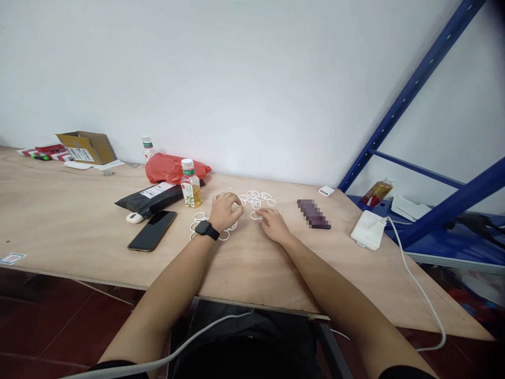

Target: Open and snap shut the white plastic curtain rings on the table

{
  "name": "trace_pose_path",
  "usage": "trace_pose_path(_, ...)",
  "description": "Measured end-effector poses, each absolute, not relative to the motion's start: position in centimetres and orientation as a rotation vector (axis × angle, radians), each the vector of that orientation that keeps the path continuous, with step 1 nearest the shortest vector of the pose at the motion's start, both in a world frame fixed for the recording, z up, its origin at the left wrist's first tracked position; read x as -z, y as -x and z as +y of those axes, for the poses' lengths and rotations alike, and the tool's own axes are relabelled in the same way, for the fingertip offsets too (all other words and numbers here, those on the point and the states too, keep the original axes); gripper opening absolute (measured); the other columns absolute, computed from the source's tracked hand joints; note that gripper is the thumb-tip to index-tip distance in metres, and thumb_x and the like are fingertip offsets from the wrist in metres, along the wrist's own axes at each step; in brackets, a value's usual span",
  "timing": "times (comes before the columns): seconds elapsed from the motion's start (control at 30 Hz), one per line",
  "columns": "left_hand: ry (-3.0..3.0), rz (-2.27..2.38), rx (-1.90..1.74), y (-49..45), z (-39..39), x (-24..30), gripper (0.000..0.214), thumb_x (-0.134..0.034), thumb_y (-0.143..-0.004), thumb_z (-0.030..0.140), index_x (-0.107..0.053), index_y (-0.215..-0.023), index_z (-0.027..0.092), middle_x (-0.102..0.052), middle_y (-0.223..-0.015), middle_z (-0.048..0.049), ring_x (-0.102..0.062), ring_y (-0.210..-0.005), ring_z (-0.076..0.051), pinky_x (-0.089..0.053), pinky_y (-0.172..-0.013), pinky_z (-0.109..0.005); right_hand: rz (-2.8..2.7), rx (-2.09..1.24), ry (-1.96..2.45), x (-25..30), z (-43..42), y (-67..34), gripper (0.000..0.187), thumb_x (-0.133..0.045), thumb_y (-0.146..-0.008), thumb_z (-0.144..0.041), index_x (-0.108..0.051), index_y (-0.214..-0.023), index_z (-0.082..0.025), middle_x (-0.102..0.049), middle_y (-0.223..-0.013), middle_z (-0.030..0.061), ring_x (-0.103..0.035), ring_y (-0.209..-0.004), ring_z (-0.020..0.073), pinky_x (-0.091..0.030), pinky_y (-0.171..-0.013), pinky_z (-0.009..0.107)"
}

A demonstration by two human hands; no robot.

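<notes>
Several thin white rings (252, 197) lie in a loose pile on the wooden table, just beyond my hands. My left hand (225, 211), with a black watch at the wrist, is curled with thumb and fingers close together. A bit of white shows at its fingertips, but whether it is a held ring or one behind I cannot make out. More white rings (200, 216) lie around and partly under this hand. My right hand (273, 225) rests low over the table, its fingertips closed at the edge of a single white ring (255, 216).
To the left are a phone (152, 230), a black parcel bag (148, 200), a drink bottle (191, 187), a red plastic bag (165, 166) and a cardboard box (89, 147). On the right lie a blurred dark object (313, 213), a white charger (368, 230) with a cable, and a blue rack (410, 89).
</notes>
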State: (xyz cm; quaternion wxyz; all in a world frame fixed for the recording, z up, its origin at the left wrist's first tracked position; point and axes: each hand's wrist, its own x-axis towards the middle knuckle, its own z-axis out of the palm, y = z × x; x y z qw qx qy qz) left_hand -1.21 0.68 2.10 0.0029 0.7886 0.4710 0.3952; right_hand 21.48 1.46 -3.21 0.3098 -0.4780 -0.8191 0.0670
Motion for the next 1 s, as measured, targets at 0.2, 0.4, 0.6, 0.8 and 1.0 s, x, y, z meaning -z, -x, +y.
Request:
trace_pose_path(0.2, -2.556, 1.319, -1.081, -0.3, 0.7, -0.8, 0.015, -0.057, -0.086, 0.032, -0.067, -0.087, 0.021, -0.068, -0.094, -0.0061, -0.059, -0.094, -0.023, -0.041, -0.088, -0.039, -2.241, -0.099, 1.409, 3.4, 1.4, -21.6, 0.017, -0.054, -0.088, -0.021, -0.070, -0.092, -0.024, -0.068, -0.097, 0.0070, -0.057, -0.096, 0.0243, -0.041, -0.088, 0.040)
trace_pose_path(0.4, -2.627, 1.180, -0.980, -1.9, 0.3, 0.5, 0.037, -0.062, -0.084, 0.037, -0.062, -0.119, 0.024, -0.065, -0.120, -0.0076, -0.057, -0.111, -0.025, -0.041, -0.097, -0.040, -2.071, -0.321, 1.093, 2.7, 0.6, -20.8, 0.014, -0.053, -0.088, -0.019, -0.064, -0.095, -0.021, -0.068, -0.097, 0.0053, -0.060, -0.093, 0.0199, -0.045, -0.086, 0.035)
trace_pose_path(0.6, -2.526, 1.315, -0.893, -1.8, 0.4, 0.4, 0.026, -0.049, -0.092, 0.032, -0.072, -0.099, 0.023, -0.074, -0.098, -0.0040, -0.066, -0.091, -0.019, -0.044, -0.089, -0.033, -1.662, -0.753, 1.012, 2.9, 0.4, -20.3, 0.030, -0.065, -0.081, -0.036, -0.064, -0.106, -0.019, -0.071, -0.094, 0.0060, -0.066, -0.088, 0.0193, -0.052, -0.080, 0.033)
trace_pose_path(0.8, -2.456, 1.245, -1.017, -2.1, 0.3, 0.2, 0.024, -0.052, -0.091, 0.032, -0.073, -0.091, 0.021, -0.075, -0.087, -0.0028, -0.066, -0.078, -0.016, -0.046, -0.080, -0.028, -1.510, -0.952, 0.970, 3.0, 0.6, -20.1, 0.036, -0.072, -0.073, -0.041, -0.066, -0.101, -0.018, -0.070, -0.081, 0.0036, -0.065, -0.075, 0.0167, -0.052, -0.071, 0.030)
trace_pose_path(1.0, -2.310, 1.179, -1.130, -2.7, 0.1, 0.9, 0.017, -0.064, -0.083, 0.032, -0.070, -0.091, 0.019, -0.073, -0.085, -0.0016, -0.065, -0.075, -0.014, -0.049, -0.071, -0.025, -1.289, -1.042, 0.949, 2.4, 0.6, -19.6, 0.039, -0.081, -0.062, -0.038, -0.066, -0.092, -0.018, -0.068, -0.076, 0.0012, -0.064, -0.069, 0.0153, -0.052, -0.067, 0.029)
